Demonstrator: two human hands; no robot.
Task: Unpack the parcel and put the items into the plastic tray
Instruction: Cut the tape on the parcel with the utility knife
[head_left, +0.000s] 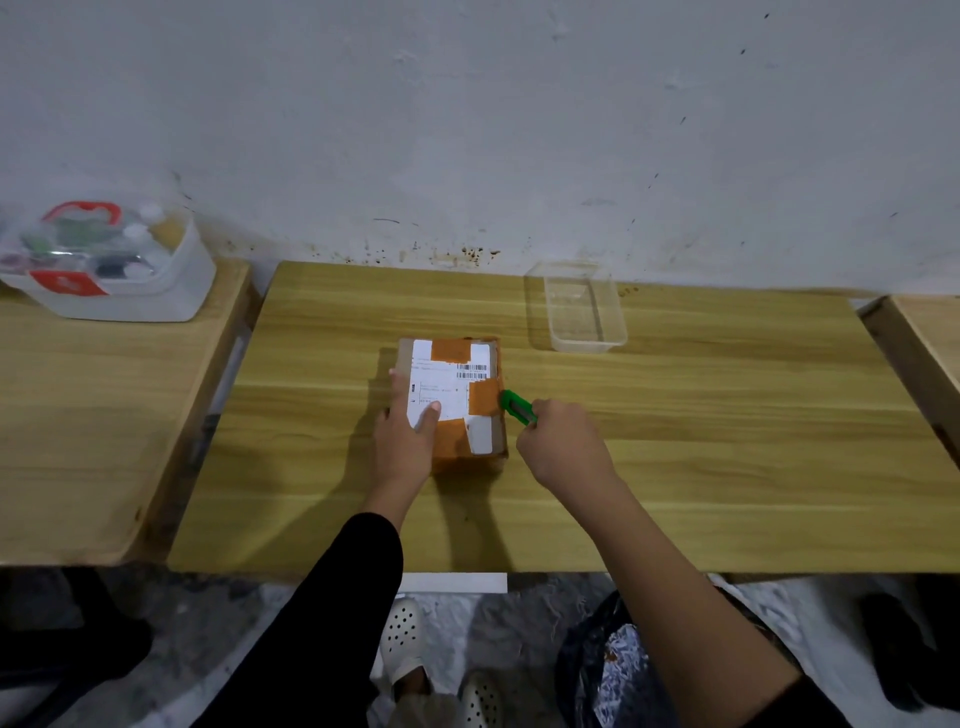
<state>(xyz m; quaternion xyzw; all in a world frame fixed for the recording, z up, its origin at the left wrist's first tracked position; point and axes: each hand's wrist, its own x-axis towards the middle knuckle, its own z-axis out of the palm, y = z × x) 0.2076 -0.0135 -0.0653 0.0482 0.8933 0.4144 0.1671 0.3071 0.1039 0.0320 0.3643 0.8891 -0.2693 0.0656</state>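
Observation:
A small cardboard parcel (457, 384) with orange tape and a white shipping label lies in the middle of the wooden table (675, 441). My left hand (408, 431) rests flat on the parcel's left and near side, thumb on the label, pressing it down. My right hand (563, 441) grips a green box cutter (517, 406), whose tip touches the parcel's right edge at the tape. A clear plastic tray (582, 306) stands empty at the back of the table, right of the parcel.
A white lidded storage box (114, 265) with red clasps sits on a second table (78, 415) at the left. A third table's edge (924, 338) shows at the right. A dark bag (608, 670) lies on the floor near my feet.

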